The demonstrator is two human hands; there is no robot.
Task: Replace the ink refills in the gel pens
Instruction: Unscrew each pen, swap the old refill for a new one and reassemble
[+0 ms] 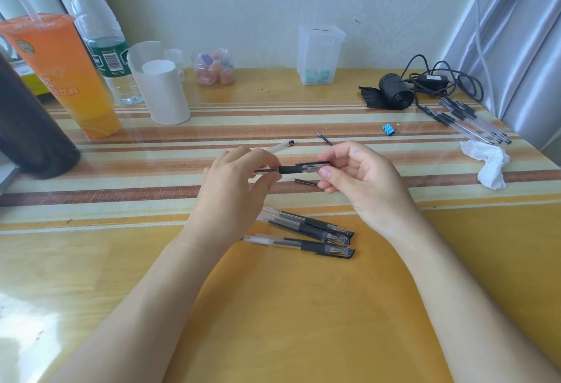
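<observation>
Both hands are raised just above the middle of the striped surface and share one gel pen, which lies roughly level between them. The left hand has its thumb and curled fingers pinching the pen's thin dark end. The right hand, palm partly turned up, grips the other end, where a clear cap with a black clip sits, between thumb and bent fingers; the black rubber grip shows in the gap between the two hands. Directly below the pen a short dark refill piece lies on the surface. Beyond the left hand lies a clear pen barrel, and beyond the right hand a thin refill tip is partly hidden by the fingers. Nearer the person, three capped gel pens lie side by side, touching, their caps to the right. At the far right lies a bundle of clear pens, with a crumpled tissue just in front of it and a blue binder clip to its left. Behind those lie a roll of black bags and a coiled black cable. Along the back stand a clear plastic box, a small jar of sweets, a white cup, a water bottle and an orange drink cup with a straw.
</observation>
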